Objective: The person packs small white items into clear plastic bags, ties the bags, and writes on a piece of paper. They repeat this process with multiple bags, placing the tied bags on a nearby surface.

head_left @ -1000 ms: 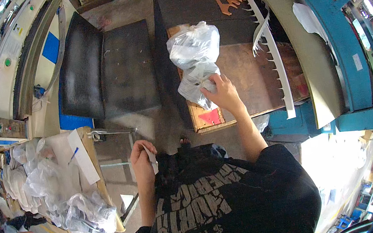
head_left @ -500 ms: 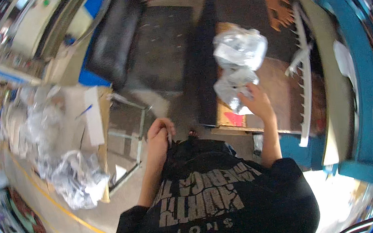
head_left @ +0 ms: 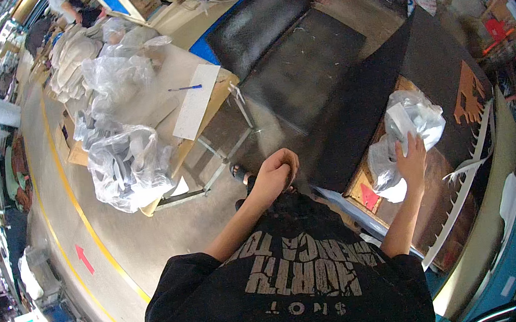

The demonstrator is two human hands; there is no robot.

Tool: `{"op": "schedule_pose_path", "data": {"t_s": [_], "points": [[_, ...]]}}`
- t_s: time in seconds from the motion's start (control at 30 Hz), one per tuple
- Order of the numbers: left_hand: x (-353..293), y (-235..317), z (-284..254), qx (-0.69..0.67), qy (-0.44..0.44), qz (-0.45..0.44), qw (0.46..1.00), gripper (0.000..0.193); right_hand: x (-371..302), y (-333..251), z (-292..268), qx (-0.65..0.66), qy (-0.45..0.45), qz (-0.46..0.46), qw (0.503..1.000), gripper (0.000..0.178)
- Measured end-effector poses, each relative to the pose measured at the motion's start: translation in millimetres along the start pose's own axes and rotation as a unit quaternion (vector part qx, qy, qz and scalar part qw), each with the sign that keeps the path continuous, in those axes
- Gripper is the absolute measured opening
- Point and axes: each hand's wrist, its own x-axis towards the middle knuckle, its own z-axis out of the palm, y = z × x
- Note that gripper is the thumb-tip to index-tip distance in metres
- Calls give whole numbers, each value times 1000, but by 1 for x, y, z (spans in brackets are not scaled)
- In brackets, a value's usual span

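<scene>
Evidently the right hand (head_left: 410, 155) is there to steady two clear bags: its fingers lie spread over the far bag (head_left: 425, 118) and the edge of the near bag (head_left: 380, 161), with the palm toward the bench (head_left: 450, 176). Both bags sit close together at the bench's near left corner, probably because that spot is within easy reach (what they contain is hard to make out). The left hand (head_left: 280, 168), well apart from the right, is curled in front of the body; whether it closes on anything cannot be told.

On the left, a heap of plastic (head_left: 131, 164) slumps toward the near end of the table (head_left: 171, 54). A white strip (head_left: 196, 107) lies along the table's right edge with a pen (head_left: 186, 88) across it, perhaps put there as a handy place to write.

As for room, grey floor (head_left: 121, 234) runs between table and bench, though the table's frame (head_left: 223, 171) juts into it near a foot (head_left: 239, 172). A black panel (head_left: 309, 56) bounds the far side. The near bag reaches the bench's left edge, so slack is slight there; on the right, a toothed white band (head_left: 458, 219) borders the hand's space.
</scene>
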Motion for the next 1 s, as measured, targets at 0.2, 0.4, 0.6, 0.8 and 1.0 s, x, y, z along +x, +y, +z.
{"op": "schedule_pose_path", "data": {"t_s": [0.2, 0.4, 0.6, 0.8, 1.0], "points": [[-14, -8, -15, 8, 62, 42, 997, 26, -5, -12, -23, -15, -51, 54, 997, 69], [-23, -15, -28, -28, 118, 17, 993, 30, -46, -39, 10, -105, -35, 115, 987, 83], [-15, -6, -20, -53, 60, 7, 997, 24, -55, -60, -23, 6, -84, 132, 988, 43], [-9, 0, -11, -58, 16, 0, 998, 23, -75, -51, -26, 145, -18, 124, 981, 25], [-10, -3, -6, -55, 7, -12, 998, 24, -89, -45, -29, 190, -24, 125, 974, 22]]}}
